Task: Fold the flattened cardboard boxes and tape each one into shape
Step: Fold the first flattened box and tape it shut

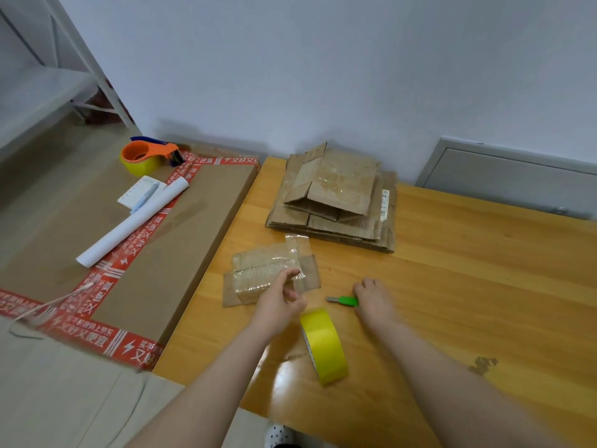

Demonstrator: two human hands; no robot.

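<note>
Small flattened box at frame centre on the table; my left hand pinches its taped right edge. Right hand grasps the green box cutter. Yellow tape roll just below. I'd pin the box and slit only the tape.

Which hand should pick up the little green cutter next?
Right, probably. The right hand already touches the green cutter, while the left hand holds the small box, farther from it.
</note>
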